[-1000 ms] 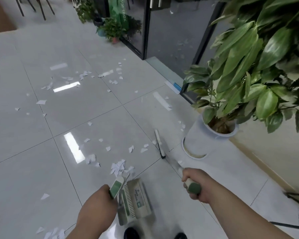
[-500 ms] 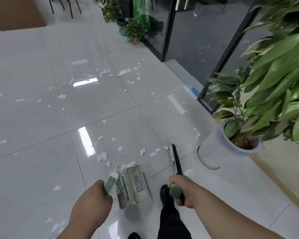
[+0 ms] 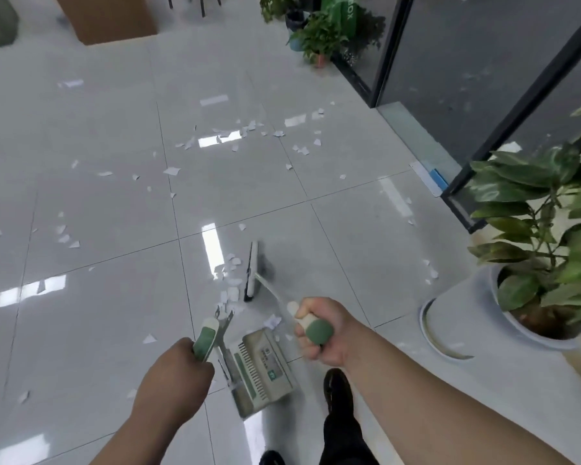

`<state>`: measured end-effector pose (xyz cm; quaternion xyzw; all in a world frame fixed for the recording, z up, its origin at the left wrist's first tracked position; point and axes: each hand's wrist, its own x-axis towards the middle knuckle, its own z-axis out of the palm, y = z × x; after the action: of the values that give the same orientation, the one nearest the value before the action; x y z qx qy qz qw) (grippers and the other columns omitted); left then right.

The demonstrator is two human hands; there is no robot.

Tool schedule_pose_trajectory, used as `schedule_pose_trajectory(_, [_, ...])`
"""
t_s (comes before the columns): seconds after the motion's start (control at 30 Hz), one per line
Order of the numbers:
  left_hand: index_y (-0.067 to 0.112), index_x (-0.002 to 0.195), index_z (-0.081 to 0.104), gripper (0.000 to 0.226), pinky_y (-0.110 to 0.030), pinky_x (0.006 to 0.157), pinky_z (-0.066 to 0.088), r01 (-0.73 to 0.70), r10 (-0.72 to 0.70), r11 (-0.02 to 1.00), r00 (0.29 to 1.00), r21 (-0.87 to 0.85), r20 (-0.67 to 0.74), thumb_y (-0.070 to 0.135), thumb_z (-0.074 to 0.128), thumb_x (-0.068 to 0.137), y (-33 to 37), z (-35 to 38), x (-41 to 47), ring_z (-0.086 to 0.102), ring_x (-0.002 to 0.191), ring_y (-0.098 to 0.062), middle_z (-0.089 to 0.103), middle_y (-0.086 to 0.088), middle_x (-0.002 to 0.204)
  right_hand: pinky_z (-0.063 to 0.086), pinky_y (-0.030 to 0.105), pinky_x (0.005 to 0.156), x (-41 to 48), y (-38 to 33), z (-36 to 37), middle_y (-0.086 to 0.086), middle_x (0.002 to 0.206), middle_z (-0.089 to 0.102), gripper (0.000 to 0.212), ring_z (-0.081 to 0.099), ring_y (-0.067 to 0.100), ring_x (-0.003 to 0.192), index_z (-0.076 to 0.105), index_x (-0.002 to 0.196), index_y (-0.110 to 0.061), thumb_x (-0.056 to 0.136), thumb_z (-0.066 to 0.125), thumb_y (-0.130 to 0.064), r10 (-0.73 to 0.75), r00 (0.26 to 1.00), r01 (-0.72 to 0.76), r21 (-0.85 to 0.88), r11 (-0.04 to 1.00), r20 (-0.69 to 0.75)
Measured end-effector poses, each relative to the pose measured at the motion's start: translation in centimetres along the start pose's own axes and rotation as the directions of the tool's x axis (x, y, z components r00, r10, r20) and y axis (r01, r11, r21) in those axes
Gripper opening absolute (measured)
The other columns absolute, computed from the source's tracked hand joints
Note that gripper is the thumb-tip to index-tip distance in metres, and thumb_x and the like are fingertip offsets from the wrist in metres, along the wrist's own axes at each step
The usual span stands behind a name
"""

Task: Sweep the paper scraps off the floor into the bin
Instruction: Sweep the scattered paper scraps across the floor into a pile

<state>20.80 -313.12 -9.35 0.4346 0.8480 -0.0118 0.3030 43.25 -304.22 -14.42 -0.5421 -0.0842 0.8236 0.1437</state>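
Surroundings
- Large potted plant [image 3: 537, 229], right: glossy broad green leaves in a smooth, round white pot [image 3: 463, 317] on a shallow saucer; it stands on the floor well to the right of the broom head.
- Glass door [image 3: 483, 78] in a dark frame, upper right, with small potted plants [image 3: 319, 38] beside it.
- Brown box-shaped cabinet [image 3: 111, 18], far upper left.
- Black shoe [image 3: 337, 387] and dark trouser leg, just right of the dustpan.
- Floor [image 3: 98, 330]: large pale grey tiles, polished, with thin dark joints and bright reflections of the lights.

Task items
- Paper scraps [image 3: 232, 290]: small, white, torn and irregular; one cluster lies against the left side of the broom head and trails toward the dustpan mouth. Scattered scraps [image 3: 171, 171] lie farther out across the tiles, thickest near the door.
- Broom head [image 3: 254, 271]: narrow, flat, dark-bristled with a pale back, resting on the floor.
- Dustpan [image 3: 265, 370]: grey-white plastic, boxy, with a ribbed comb panel and green trim — set on the floor between the hands.

Hands
- Left hand [image 3: 175, 374]: fingers wrapped around the dustpan handle [image 3: 206, 337], green and cream.
- Right hand [image 3: 341, 327]: clenched around the broom handle [image 3: 318, 331] at its green grip.
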Motion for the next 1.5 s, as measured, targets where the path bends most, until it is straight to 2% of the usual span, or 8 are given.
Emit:
schedule_pose_trajectory(0.1, [0.013,0.079,0.05,0.005,-0.03,0.053,0.036,0.013,-0.013,1.0,1.0,0.006,0.004,0.014,0.052,0.084,2.5,0.5,0.3,0.056,0.065,-0.023,0.06,-0.005,0.072,0.024,0.014,0.037,-1.3,-2.5,-1.9,0.007,0.056,0.046,0.013,0.037,0.015,0.033,0.045,0.087,-0.014,0.082,0.045,-0.003,-0.029,1.0,0.028,-0.07,0.997,-0.011])
schedule_pose_trajectory(0.27, [0.014,0.079,0.05,0.006,-0.03,0.053,0.035,-0.009,0.009,1.0,1.0,0.021,-0.001,0.014,0.052,0.084,7.7,1.1,1.2,0.055,0.065,-0.021,0.06,-0.004,0.071,0.024,0.017,0.044,-3.0,-6.6,-8.1,0.009,0.062,0.047,0.015,0.04,0.016,0.04,0.05,0.086,-0.015,0.078,0.05,-0.002,-0.138,0.977,0.1,-0.218,0.971,-0.165])
schedule_pose_trajectory(0.6, [0.013,0.08,0.048,0.007,-0.031,0.053,0.036,-0.066,0.066,0.997,0.998,0.042,0.001,0.013,0.048,0.086,17.1,4.2,2.9,0.055,0.064,-0.023,0.06,-0.006,0.071,0.036,0.023,0.053,-4.5,-15.2,-23.8,0.012,0.086,0.051,0.018,0.046,0.025,0.068,0.055,0.094,-0.014,0.079,0.058,-0.006,-0.284,0.827,0.018,-0.481,0.877,-0.486])
schedule_pose_trajectory(0.87, [0.009,0.079,0.05,0.006,-0.033,0.056,0.037,-0.012,0.012,1.0,1.0,-0.013,-0.007,0.012,0.053,0.084,18.5,5.2,3.4,0.057,0.067,-0.028,0.061,-0.01,0.069,0.029,0.022,0.052,-3.5,-17.2,-29.9,0.01,0.069,0.045,0.007,0.037,0.021,0.059,0.051,0.076,-0.011,0.076,0.054,-0.005,-0.21,0.763,-0.047,-0.376,0.925,-0.612])
schedule_pose_trajectory(1.07, [0.008,0.08,0.052,0.005,-0.033,0.056,0.038,0.023,-0.023,0.999,1.0,-0.041,0.009,0.011,0.053,0.084,17.4,5.7,3.8,0.057,0.066,-0.028,0.061,-0.01,0.069,0.025,0.016,0.045,-2.1,-14.6,-25.0,0.003,0.053,0.041,0.019,0.032,0.017,0.048,0.044,0.066,-0.018,0.077,0.053,-0.005,-0.115,0.866,-0.056,-0.322,0.945,-0.487])
schedule_pose_trajectory(1.23, [0.008,0.08,0.052,0.005,-0.033,0.056,0.037,0.037,-0.036,0.997,0.999,-0.066,0.017,0.011,0.053,0.084,15.1,5.5,3.8,0.057,0.067,-0.027,0.061,-0.009,0.07,0.022,0.014,0.045,-2.5,-12.2,-16.9,0.001,0.053,0.037,0.019,0.031,0.014,0.047,0.041,0.072,-0.02,0.08,0.051,-0.005,-0.056,0.94,-0.066,-0.341,0.938,-0.337])
schedule_pose_trajectory(1.37, [0.008,0.08,0.05,0.005,-0.033,0.056,0.037,0.07,-0.068,0.994,0.997,-0.087,0.025,0.011,0.052,0.084,12.1,4.5,3.4,0.055,0.064,-0.027,0.06,-0.01,0.07,0.024,0.015,0.043,-2.6,-10.3,-9.3,-0.002,0.044,0.045,0.017,0.04,0.013,0.046,0.048,0.072,-0.018,0.083,0.052,-0.006,0.004,0.975,-0.093,-0.391,0.916,-0.222])
schedule_pose_trajectory(1.5, [0.008,0.079,0.048,0.006,-0.032,0.056,0.035,0.115,-0.114,0.985,0.993,-0.127,0.019,0.009,0.051,0.084,8.2,2.7,2.9,0.051,0.061,-0.027,0.059,-0.011,0.07,0.027,0.015,0.042,-0.9,-9.0,-3.2,0.005,0.066,0.053,0.01,0.045,0.015,0.047,0.054,0.081,-0.017,0.079,0.055,-0.008,0.021,0.991,-0.07,-0.387,0.919,-0.131])
